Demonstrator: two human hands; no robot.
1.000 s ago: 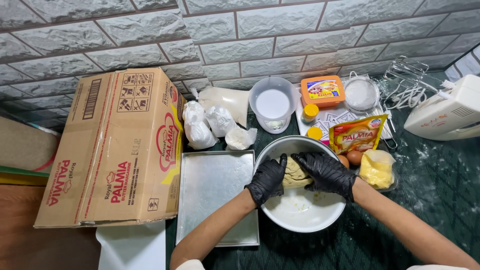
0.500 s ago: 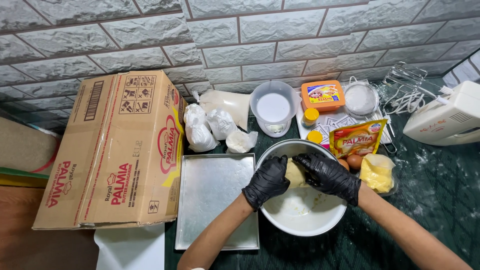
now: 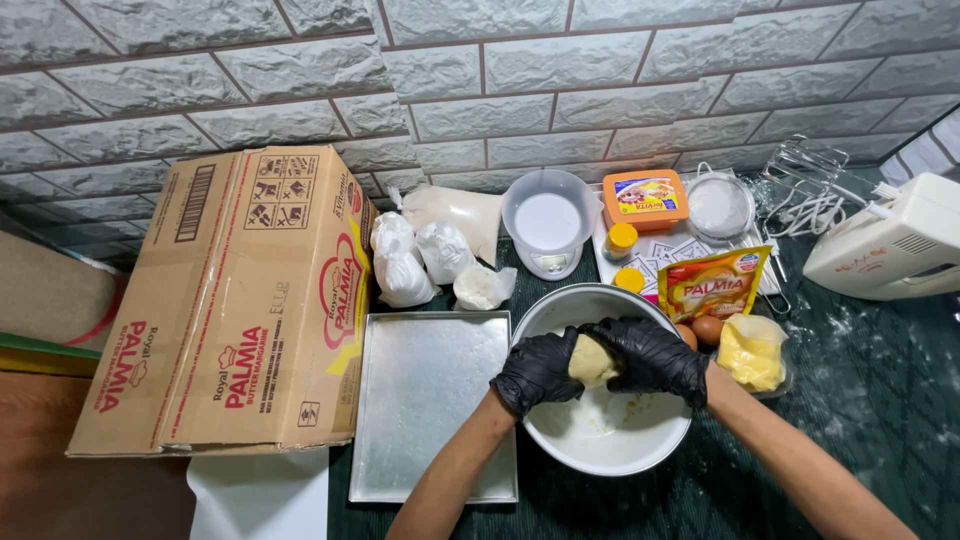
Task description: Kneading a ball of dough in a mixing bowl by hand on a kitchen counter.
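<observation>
Since a second ago, both gloved hands have gathered the dough (image 3: pixel 593 361) into a ball over the bowl (image 3: pixel 560 445). Left hand (image 3: pixel 536 370) and right hand (image 3: pixel 655 358) cup it, each grip closed round it. It looks soft and sticky; best held from underneath.

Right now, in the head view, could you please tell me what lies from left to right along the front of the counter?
Cardboard box → baking tray → left hand → dough ball → right hand → bag of yellow butter.
</observation>
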